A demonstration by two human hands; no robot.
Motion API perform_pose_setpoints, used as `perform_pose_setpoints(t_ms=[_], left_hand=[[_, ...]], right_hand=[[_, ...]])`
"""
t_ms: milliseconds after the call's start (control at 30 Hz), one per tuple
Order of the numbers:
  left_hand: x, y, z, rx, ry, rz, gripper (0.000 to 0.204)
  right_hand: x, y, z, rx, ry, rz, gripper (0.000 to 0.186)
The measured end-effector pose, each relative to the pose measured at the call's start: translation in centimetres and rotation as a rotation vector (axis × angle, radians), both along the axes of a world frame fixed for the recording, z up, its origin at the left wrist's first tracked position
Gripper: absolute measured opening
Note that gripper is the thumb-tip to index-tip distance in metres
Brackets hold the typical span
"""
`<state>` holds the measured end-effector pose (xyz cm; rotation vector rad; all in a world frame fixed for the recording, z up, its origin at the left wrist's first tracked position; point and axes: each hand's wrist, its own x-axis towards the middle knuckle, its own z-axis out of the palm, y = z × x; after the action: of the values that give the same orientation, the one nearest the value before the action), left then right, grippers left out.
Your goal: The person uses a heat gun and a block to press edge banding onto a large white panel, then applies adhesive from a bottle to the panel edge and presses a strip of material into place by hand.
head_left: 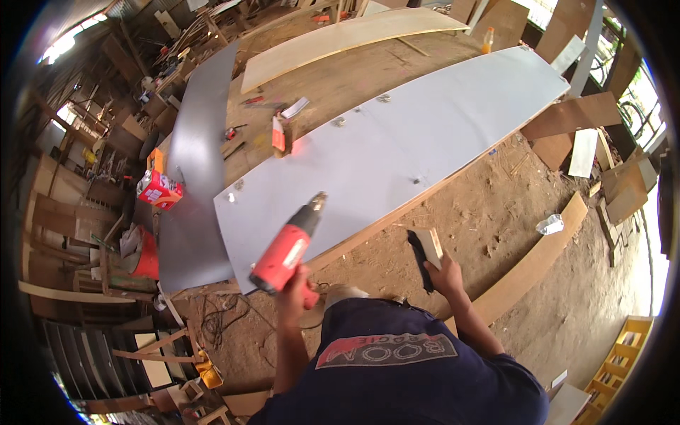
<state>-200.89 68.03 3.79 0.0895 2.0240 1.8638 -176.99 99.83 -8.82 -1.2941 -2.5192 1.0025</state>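
Note:
My left hand (289, 292) is wrapped round the handle of a red heat gun (283, 249) with a dark front and a metal nozzle. The gun is raised over the near left end of a long, pale grey panel (411, 134), its nozzle aimed away from me. In my right hand (448, 275) is a flat, light wooden block (429, 244), held off the panel's near edge. A strip of black material (420, 261) runs along the block's left side; how it is fixed I cannot tell. Small clusters of bits lie on the panel.
A glossy grey sheet (195, 156) lies left of the panel, with a red can (160, 190) at its edge. Behind is a wooden board (354, 44); an orange bottle (488, 40) stands at the panel's far edge. Cables (225, 322) coil on the dirt floor. A curved board (531, 258) lies right.

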Motion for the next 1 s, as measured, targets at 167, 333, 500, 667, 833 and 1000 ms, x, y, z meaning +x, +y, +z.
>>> perform_pose_setpoints(t_ms=[167, 333, 500, 667, 833, 1000], left_hand=[[3.5, 14.1, -3.8, 0.142, 0.045, -0.216, 0.032], [3.2, 27.8, -4.1, 0.053, 0.085, -0.398, 0.036], [3.1, 42.4, -2.9, 0.052, -0.045, -0.390, 0.032], [2.6, 55.8, -5.7, 0.166, -0.160, -0.378, 0.041], [0.6, 64.3, -5.2, 0.134, -0.153, -0.344, 0.036], [-3.1, 69.1, -4.1, 0.058, -0.049, -0.353, 0.036]], right_hand=[[11.3, 6.7, -3.4, -0.059, -0.190, -0.236, 0.059], [21.0, 7.3, -6.7, -0.066, -0.143, -0.627, 0.056], [27.4, 6.4, -9.1, -0.099, -0.310, -0.896, 0.053], [31.0, 11.1, -8.6, -0.141, -0.425, -1.012, 0.053], [29.0, 25.7, -5.7, -0.185, -0.453, -0.887, 0.061], [23.0, 44.0, -1.5, 0.005, -0.352, -0.813, 0.068]])
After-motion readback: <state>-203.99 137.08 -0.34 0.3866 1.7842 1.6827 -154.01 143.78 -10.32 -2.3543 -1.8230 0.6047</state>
